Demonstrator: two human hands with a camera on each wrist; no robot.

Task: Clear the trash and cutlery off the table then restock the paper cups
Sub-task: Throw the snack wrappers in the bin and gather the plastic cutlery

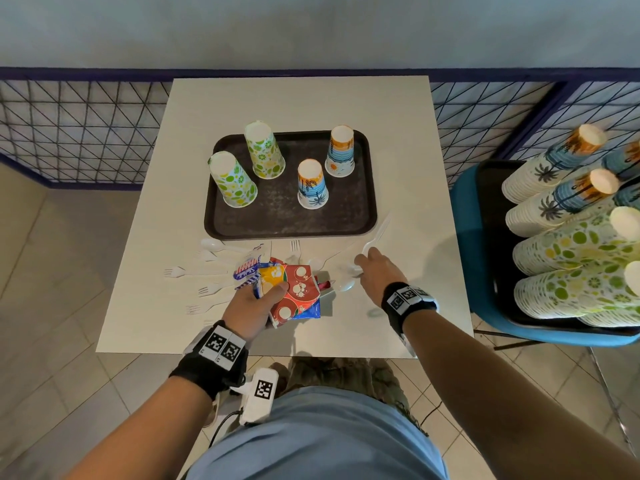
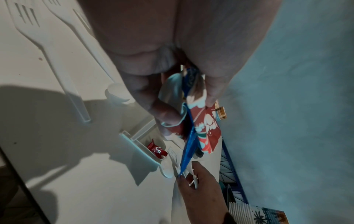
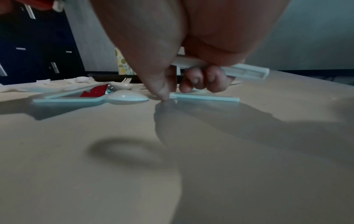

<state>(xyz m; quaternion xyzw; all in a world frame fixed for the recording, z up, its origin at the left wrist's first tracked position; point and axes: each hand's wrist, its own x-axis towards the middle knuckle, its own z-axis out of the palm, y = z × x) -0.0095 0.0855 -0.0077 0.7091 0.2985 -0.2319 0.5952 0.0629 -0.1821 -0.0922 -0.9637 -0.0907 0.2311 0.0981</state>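
My left hand (image 1: 263, 297) grips a bundle of crumpled snack wrappers (image 1: 296, 292), red, orange and blue, just above the white table (image 1: 415, 161); the left wrist view shows the wrappers (image 2: 206, 125) pinched between thumb and fingers. My right hand (image 1: 363, 268) is down on the table to the right, fingers curled round a white plastic cutlery handle (image 3: 247, 72). Its thumb tip touches the table beside another white handle (image 3: 205, 98). A white spoon (image 3: 126, 97) and a small red wrapper scrap (image 3: 95, 92) lie just left of it. Several white forks (image 1: 194, 271) lie left of the wrappers.
A dark tray (image 1: 360, 220) at the table's middle carries several upside-down paper cups (image 1: 312, 184). On the right a blue chair (image 1: 467, 237) holds a second tray with tall stacks of paper cups (image 1: 568, 216). A wire fence (image 1: 86, 126) runs behind the table.
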